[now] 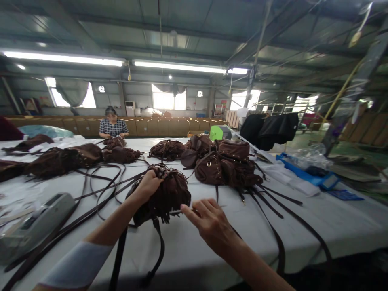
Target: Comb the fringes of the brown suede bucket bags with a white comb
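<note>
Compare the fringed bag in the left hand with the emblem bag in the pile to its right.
The fringed bag is held by the left hand; the emblem bag rests among other bags. The fringed bag shows dangling strips; the emblem bag shows a smoother face with a shiny emblem. Both are dark brown.

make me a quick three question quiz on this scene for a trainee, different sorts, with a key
1. Which of the wearer's hands grasps the upper part of the fringed bag?
2. True or false: the right hand holds a thin object by the bag's fringe.
3. Fill the gap: the person at the far side of the table wears a ____ shirt.

Key: 1. The left hand; 2. True; 3. checked.
</note>
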The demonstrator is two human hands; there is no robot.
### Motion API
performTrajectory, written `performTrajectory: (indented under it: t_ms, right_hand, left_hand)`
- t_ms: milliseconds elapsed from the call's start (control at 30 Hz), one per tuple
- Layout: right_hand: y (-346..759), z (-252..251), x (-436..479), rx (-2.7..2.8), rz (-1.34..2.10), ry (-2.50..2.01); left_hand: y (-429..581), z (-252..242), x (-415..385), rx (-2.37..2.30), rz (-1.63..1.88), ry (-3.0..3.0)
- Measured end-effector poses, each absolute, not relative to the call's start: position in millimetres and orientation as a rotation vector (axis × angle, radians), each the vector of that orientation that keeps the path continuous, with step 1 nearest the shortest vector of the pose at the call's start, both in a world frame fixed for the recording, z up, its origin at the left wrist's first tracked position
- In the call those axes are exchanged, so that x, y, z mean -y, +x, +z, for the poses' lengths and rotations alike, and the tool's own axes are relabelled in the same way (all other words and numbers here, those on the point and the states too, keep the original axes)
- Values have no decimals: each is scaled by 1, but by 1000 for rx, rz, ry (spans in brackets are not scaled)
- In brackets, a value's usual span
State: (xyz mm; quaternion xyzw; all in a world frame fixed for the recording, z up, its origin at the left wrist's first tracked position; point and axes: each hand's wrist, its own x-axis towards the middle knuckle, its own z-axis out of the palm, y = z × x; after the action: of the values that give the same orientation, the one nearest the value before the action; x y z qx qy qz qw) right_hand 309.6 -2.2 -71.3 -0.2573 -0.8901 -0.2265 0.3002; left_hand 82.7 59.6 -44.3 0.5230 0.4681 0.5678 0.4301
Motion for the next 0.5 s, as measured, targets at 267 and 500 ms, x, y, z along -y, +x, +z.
performTrajectory:
  t_ms: [267, 500]
  right_hand:
    - [276, -60, -21, 2559, -868, -537]
    - [317, -104, -16, 2720, -644, -824]
  left_hand:
    - [97, -46, -46, -1115, 1317, 1255]
    - [86, -48, -56, -1039, 1421, 1072]
